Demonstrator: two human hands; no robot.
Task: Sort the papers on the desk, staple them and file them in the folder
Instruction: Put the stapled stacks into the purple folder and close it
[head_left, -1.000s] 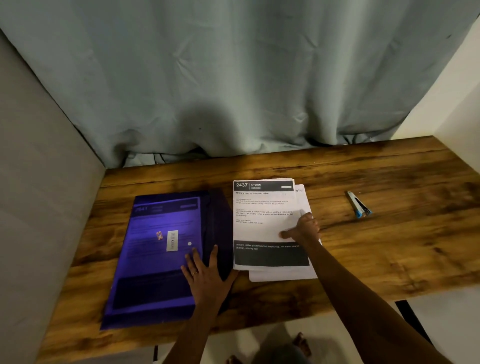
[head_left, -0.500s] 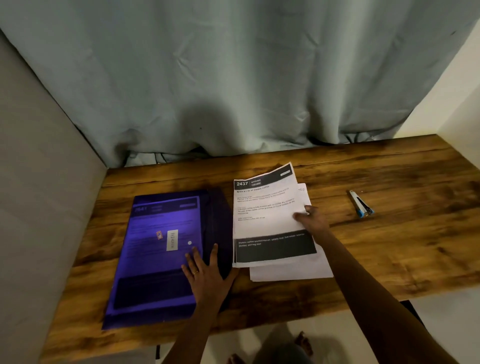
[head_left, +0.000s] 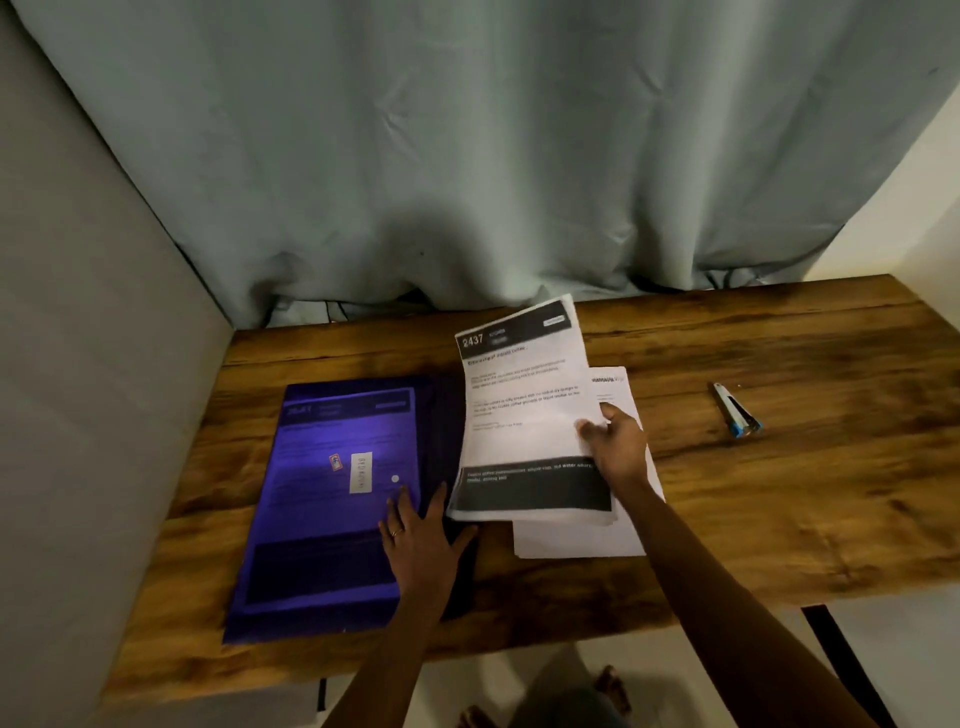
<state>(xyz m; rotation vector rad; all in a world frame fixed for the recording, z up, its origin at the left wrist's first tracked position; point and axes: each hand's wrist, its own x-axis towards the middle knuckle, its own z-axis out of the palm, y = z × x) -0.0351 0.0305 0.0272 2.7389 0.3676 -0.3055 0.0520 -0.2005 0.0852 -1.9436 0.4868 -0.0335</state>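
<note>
Head view: a purple folder lies on the tabletop's left, with the left hand flat on it, grip spread. Just beside it, the right hand's grip pinches the raised top papers above loose sheets. A stapler lies well apart, far right.

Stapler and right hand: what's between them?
Head view: bare desk only, past the edge of the lower sheet, between the stapler and the right hand gripping the top sheet.

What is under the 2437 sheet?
A white sheet on the desk, showing along its right and near edges. The 2437 sheet covers the rest; more pages beneath cannot be told.
</note>
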